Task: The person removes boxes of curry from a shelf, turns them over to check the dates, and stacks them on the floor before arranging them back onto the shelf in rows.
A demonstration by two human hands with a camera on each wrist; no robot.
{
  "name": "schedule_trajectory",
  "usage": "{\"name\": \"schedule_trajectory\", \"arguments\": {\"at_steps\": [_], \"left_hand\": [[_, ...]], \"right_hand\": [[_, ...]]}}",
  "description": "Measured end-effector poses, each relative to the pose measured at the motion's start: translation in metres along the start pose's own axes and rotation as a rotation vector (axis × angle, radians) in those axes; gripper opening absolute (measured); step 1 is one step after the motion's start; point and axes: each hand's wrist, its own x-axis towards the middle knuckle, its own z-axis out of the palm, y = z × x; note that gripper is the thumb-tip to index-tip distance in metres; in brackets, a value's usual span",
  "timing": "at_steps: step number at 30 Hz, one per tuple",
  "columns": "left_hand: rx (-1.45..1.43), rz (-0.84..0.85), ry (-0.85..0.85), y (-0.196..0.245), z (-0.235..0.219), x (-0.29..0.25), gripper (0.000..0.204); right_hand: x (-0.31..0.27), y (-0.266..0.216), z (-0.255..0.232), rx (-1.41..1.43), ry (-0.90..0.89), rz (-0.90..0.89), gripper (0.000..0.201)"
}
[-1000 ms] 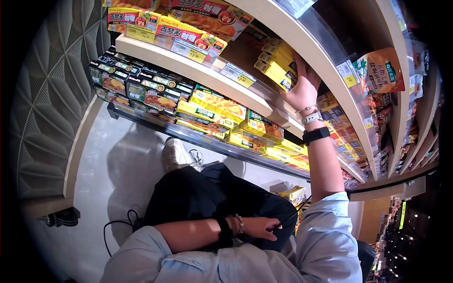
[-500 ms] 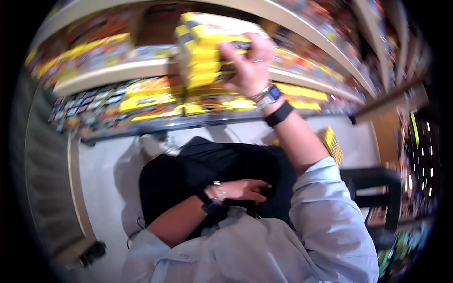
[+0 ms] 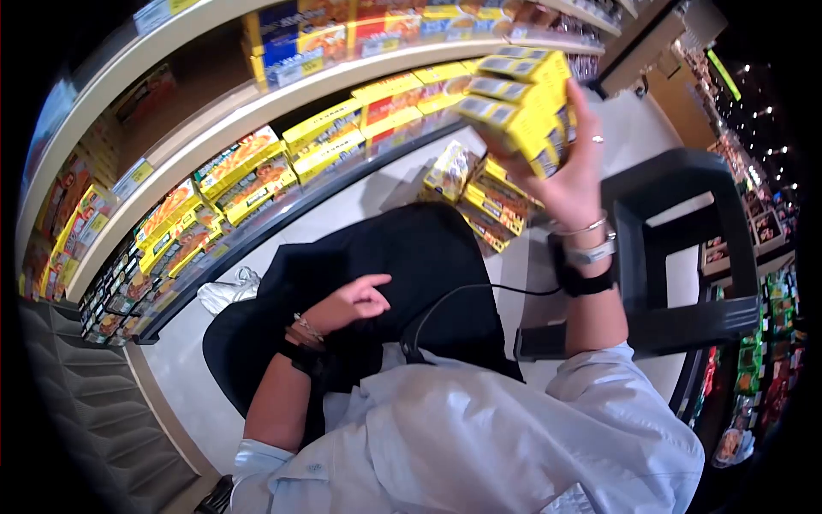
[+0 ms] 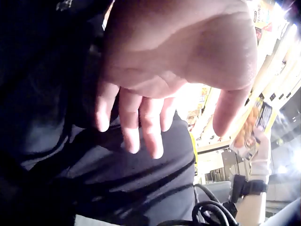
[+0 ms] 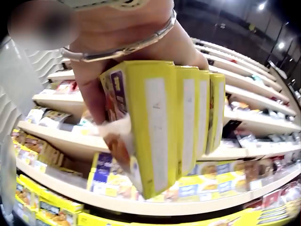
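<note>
Several yellow food boxes (image 3: 516,111), apparently curry boxes, are gripped together in a stack by my right hand (image 3: 575,184). The right wrist view shows the boxes (image 5: 162,136) side by side, the thumb on one outer face and the other fingers largely hidden behind them. In the head view the stack is up off the floor, overlapping other yellow boxes (image 3: 497,206) piled there. My left hand (image 3: 349,304) is over the dark trousers at my lap, holding nothing. Its fingers hang loosely in the left wrist view, with the palm (image 4: 174,61) toward the camera.
A curved shelf unit (image 3: 295,81) with rows of boxed goods runs along the left and front. At the right stands a black frame (image 3: 685,325). A black cable (image 3: 479,287) crosses my lap, and a white shoe (image 3: 229,291) is near the lower shelf.
My right hand has drawn the stack of boxes out of the shelf and carried it right, over the floor pile. The head view has turned right. The left hand stays at the lap.
</note>
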Motion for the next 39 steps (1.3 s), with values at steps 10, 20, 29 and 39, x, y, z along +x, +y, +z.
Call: {"name": "schedule_trajectory", "arguments": {"at_steps": [10,20,29,39], "left_hand": [[0.023,-0.071,0.172,0.002,0.001,-0.001,0.048],[-0.093,-0.062,0.242,-0.006,-0.001,-0.003,0.041],[-0.046,-0.076,0.284,-0.001,0.001,0.001,0.036],[0.238,0.000,0.066,-0.024,0.006,0.018,0.016]], "right_hand": [[-0.204,0.057,-0.042,-0.096,-0.127,1.080,0.097],[-0.277,0.105,0.022,-0.571,-0.266,1.857,0.107],[-0.288,0.129,0.047,-0.453,-0.484,1.532,0.105],[-0.152,0.080,0.074,0.125,-0.150,0.661,0.040]]}}
